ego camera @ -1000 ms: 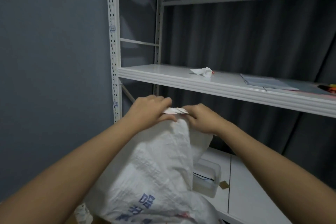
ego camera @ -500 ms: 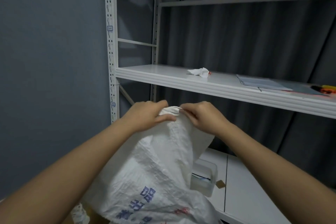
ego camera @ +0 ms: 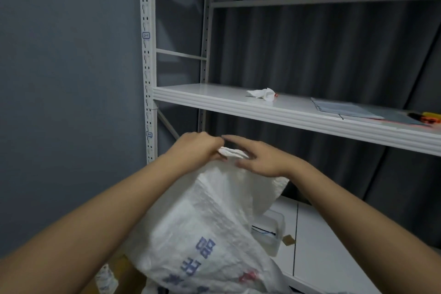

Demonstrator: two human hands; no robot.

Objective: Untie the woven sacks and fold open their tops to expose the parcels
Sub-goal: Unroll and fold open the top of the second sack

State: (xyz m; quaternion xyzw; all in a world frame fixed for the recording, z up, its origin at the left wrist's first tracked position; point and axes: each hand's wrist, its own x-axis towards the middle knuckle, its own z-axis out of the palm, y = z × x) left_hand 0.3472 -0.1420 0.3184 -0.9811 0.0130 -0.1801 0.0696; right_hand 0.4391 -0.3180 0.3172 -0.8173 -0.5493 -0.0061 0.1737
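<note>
Head view: the white woven plastic sack stands at lower centre, its bunched neck pinched in the left hand. The right hand – fingers straight (holding nothing) – should tease the tie loose gently.

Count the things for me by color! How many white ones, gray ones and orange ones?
White: 3, the woven sack, the crumpled tissue on the shelf, the plastic box
Gray: 1, the flat folder
Orange: 1, the tool at the frame edge
Total: 5
</note>
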